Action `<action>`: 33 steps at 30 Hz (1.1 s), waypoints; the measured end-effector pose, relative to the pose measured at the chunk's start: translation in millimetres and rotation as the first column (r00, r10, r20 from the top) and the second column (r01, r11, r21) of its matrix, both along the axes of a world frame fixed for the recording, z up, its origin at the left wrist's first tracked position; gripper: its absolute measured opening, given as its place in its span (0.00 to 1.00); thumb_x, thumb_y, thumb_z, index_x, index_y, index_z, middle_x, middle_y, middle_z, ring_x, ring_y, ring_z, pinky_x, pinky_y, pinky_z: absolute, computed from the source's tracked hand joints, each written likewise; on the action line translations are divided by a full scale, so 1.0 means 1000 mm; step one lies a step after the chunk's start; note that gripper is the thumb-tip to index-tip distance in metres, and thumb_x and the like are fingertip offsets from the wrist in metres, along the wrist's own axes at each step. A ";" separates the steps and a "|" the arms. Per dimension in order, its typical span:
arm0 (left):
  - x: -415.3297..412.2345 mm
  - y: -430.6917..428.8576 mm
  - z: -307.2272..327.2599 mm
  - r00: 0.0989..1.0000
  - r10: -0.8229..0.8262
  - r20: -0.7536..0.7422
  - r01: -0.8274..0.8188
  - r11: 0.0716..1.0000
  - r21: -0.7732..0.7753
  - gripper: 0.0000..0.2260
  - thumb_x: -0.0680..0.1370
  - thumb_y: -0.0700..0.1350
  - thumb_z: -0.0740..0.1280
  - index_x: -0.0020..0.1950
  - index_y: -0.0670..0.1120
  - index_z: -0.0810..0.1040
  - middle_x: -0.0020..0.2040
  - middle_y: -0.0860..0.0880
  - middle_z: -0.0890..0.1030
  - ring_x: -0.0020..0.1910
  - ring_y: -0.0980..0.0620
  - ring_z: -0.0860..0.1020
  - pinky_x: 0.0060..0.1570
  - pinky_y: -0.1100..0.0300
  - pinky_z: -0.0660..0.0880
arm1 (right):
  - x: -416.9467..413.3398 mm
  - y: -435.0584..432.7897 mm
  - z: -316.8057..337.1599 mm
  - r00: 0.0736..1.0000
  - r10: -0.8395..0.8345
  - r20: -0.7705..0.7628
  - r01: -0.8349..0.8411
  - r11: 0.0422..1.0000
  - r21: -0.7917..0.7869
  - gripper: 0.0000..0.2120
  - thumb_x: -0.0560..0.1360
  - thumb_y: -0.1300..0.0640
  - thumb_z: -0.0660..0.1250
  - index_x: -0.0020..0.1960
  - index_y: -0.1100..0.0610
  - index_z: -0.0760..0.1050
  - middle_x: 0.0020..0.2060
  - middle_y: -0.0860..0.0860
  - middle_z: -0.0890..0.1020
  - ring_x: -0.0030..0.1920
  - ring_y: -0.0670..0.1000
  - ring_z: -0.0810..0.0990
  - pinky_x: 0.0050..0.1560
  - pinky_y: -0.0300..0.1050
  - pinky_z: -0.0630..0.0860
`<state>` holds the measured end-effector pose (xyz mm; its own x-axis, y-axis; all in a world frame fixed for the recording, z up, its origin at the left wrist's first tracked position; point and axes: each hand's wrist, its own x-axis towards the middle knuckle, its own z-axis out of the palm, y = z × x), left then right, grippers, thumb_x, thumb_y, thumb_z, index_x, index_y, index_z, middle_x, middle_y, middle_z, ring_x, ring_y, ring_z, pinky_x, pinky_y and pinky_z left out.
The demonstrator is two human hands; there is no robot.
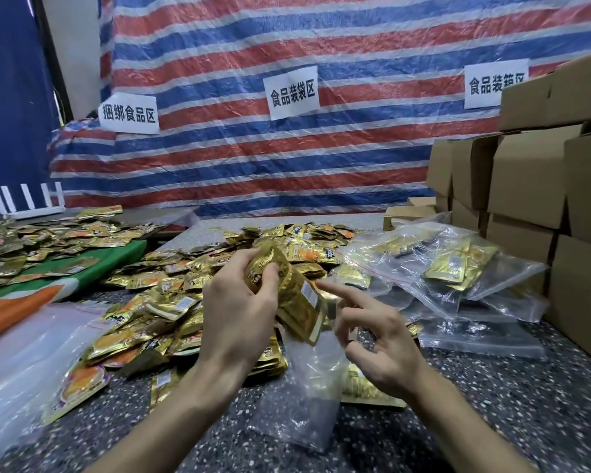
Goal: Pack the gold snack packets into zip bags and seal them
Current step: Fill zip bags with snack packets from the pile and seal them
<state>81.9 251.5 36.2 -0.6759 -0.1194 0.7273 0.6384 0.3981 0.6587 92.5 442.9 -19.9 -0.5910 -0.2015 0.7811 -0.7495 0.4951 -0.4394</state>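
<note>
My left hand (234, 312) grips a stack of gold snack packets (296, 298), held up above the speckled table. My right hand (372, 332) is just right of the stack, index finger stretched toward it, the other fingers curled and pinching the mouth of a clear zip bag (304, 397). That bag hangs down onto the table below the stack. A big loose heap of gold packets (171, 295) covers the table behind and left of my hands.
Filled zip bags (451, 278) pile up at the right, beside stacked cardboard boxes (526, 186). Flat clear bags (24, 356) lie at the near left. More gold packets cover a green and orange cloth (48, 268) at the far left. A striped tarp hangs behind.
</note>
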 end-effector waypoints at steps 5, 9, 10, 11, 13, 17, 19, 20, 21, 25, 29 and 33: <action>-0.005 0.004 0.003 1.000 0.021 0.007 -0.021 1.000 -0.002 0.08 0.79 0.45 0.69 0.57 0.45 0.82 0.33 0.57 0.81 0.29 0.54 0.78 0.28 0.55 0.77 | 0.002 0.000 0.002 1.000 0.020 0.007 -0.020 0.999 0.031 0.07 0.65 0.59 0.64 0.33 0.60 0.78 0.73 0.48 0.72 0.49 0.53 0.81 0.55 0.54 0.79; -0.001 0.015 0.001 0.999 -0.043 0.024 0.044 0.996 -0.076 0.04 0.78 0.45 0.70 0.47 0.54 0.81 0.34 0.55 0.82 0.29 0.56 0.78 0.29 0.55 0.76 | 0.004 -0.004 0.003 0.999 0.043 0.012 -0.043 0.999 0.000 0.05 0.66 0.66 0.69 0.37 0.58 0.82 0.73 0.49 0.71 0.47 0.51 0.81 0.54 0.54 0.79; -0.002 0.017 -0.001 0.997 -0.051 0.050 0.056 0.994 -0.097 0.05 0.78 0.46 0.70 0.45 0.57 0.80 0.35 0.56 0.82 0.30 0.56 0.78 0.31 0.53 0.77 | 0.005 -0.005 0.003 0.999 0.054 0.001 -0.054 0.998 -0.030 0.06 0.66 0.67 0.70 0.38 0.58 0.82 0.72 0.50 0.72 0.48 0.51 0.81 0.54 0.53 0.79; -0.003 0.019 -0.002 0.995 -0.049 0.084 0.060 0.991 -0.122 0.05 0.78 0.47 0.70 0.45 0.58 0.79 0.35 0.57 0.82 0.30 0.57 0.78 0.32 0.53 0.77 | 0.005 -0.005 0.003 0.998 0.064 -0.004 -0.064 0.996 -0.069 0.06 0.66 0.68 0.70 0.39 0.58 0.82 0.71 0.51 0.71 0.50 0.51 0.81 0.55 0.53 0.79; -0.005 0.019 -0.002 0.987 -0.043 0.153 0.067 0.985 -0.158 0.04 0.78 0.48 0.69 0.45 0.57 0.78 0.31 0.59 0.80 0.28 0.60 0.76 0.31 0.58 0.75 | 0.005 -0.005 0.003 0.998 0.062 -0.014 -0.063 0.989 -0.134 0.07 0.67 0.69 0.71 0.40 0.58 0.83 0.70 0.51 0.72 0.55 0.52 0.80 0.57 0.53 0.78; -0.008 0.016 0.005 0.943 -0.153 0.295 0.197 0.972 -0.125 0.03 0.77 0.43 0.71 0.48 0.51 0.82 0.39 0.53 0.84 0.39 0.54 0.83 0.42 0.52 0.82 | 0.003 -0.005 0.003 0.994 0.053 -0.093 -0.069 0.983 -0.172 0.08 0.69 0.71 0.70 0.42 0.61 0.81 0.63 0.53 0.75 0.57 0.55 0.78 0.59 0.53 0.77; -0.004 0.014 0.014 0.955 -0.139 0.263 0.202 0.952 -0.229 0.06 0.74 0.43 0.75 0.50 0.47 0.83 0.43 0.52 0.84 0.43 0.54 0.83 0.43 0.57 0.82 | 0.002 -0.004 0.002 0.991 0.039 -0.132 -0.061 0.984 -0.166 0.06 0.70 0.71 0.70 0.43 0.62 0.80 0.59 0.55 0.77 0.56 0.54 0.79 0.56 0.53 0.77; -0.002 0.013 0.020 0.961 -0.136 0.241 0.200 0.944 -0.263 0.09 0.73 0.45 0.76 0.52 0.47 0.83 0.44 0.53 0.84 0.43 0.56 0.83 0.42 0.61 0.82 | 0.001 -0.004 0.002 0.989 0.030 -0.147 -0.054 0.985 -0.165 0.05 0.70 0.71 0.69 0.43 0.63 0.80 0.57 0.56 0.78 0.55 0.54 0.79 0.55 0.53 0.78; 0.001 0.012 0.026 0.963 -0.144 0.226 0.205 0.939 -0.276 0.12 0.72 0.47 0.77 0.53 0.48 0.82 0.45 0.53 0.83 0.43 0.58 0.82 0.42 0.64 0.81 | 0.001 -0.003 0.001 0.986 0.021 -0.164 -0.049 0.985 -0.167 0.03 0.71 0.70 0.68 0.43 0.64 0.79 0.56 0.56 0.78 0.55 0.54 0.79 0.54 0.53 0.78; 0.007 0.011 0.046 0.964 -0.222 0.145 0.254 0.931 -0.264 0.09 0.77 0.48 0.72 0.56 0.49 0.81 0.49 0.55 0.83 0.44 0.61 0.82 0.45 0.60 0.81 | 0.000 0.005 0.002 0.971 -0.035 -0.237 -0.024 0.970 -0.240 0.04 0.75 0.63 0.64 0.45 0.64 0.76 0.53 0.55 0.79 0.56 0.53 0.79 0.52 0.51 0.79; 0.002 0.006 0.039 0.957 -0.280 0.080 0.290 0.944 -0.158 0.09 0.82 0.48 0.63 0.62 0.51 0.76 0.57 0.55 0.81 0.52 0.59 0.81 0.50 0.58 0.81 | -0.004 0.010 0.003 0.972 -0.050 -0.230 -0.021 0.954 -0.298 0.04 0.74 0.62 0.62 0.46 0.61 0.75 0.52 0.55 0.78 0.57 0.55 0.79 0.54 0.58 0.79; -0.017 -0.014 0.002 0.988 -0.129 0.087 0.143 0.972 -0.188 0.11 0.81 0.38 0.64 0.62 0.49 0.75 0.58 0.55 0.78 0.48 0.63 0.77 0.44 0.69 0.76 | -0.006 0.009 0.000 0.981 -0.028 -0.193 -0.026 0.962 -0.272 0.05 0.74 0.62 0.62 0.46 0.61 0.75 0.53 0.52 0.78 0.58 0.55 0.79 0.55 0.57 0.79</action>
